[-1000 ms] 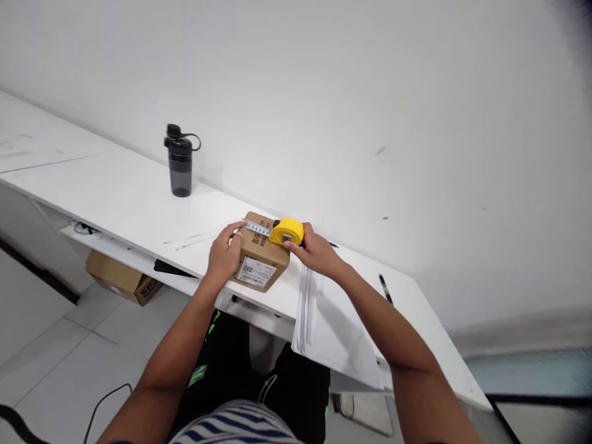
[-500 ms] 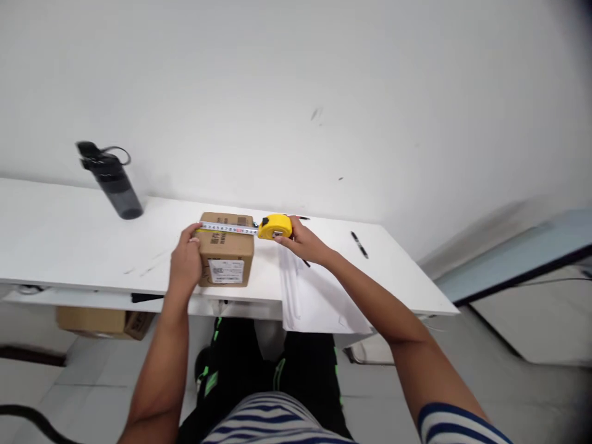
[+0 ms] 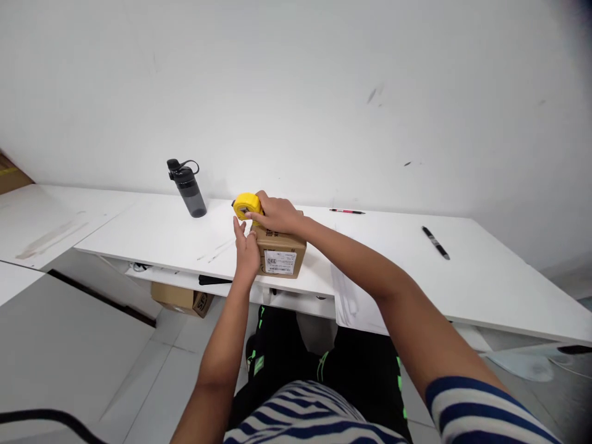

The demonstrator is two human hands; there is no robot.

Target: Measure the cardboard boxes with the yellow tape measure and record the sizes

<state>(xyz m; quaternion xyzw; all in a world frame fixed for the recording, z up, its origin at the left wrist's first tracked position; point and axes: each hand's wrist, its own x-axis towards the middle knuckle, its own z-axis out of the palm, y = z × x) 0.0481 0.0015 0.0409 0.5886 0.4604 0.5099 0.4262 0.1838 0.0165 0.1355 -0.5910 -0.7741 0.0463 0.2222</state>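
Your right hand (image 3: pixel 279 214) clamped around yellow tape measure (image 3: pixel 246 203), held at upper left edge of cardboard box (image 3: pixel 281 244). Your left hand (image 3: pixel 247 251) at box's left side, just below tape measure; cannot tell whether it grips anything. Box sits on white tabletop (image 3: pixel 139 219); bottle (image 3: pixel 187 190) left, 2 pens (image 3: pixel 435 243) right, papers (image 3: pixel 363 311) near front edge.

I see a yellow tape measure (image 3: pixel 246 202) near the far-left top corner of a brown, labelled cardboard box (image 3: pixel 280 246) on the white desk (image 3: pixel 393 246).

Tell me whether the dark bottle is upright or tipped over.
Upright: the bottle stands on the white desk, its black lid uppermost.
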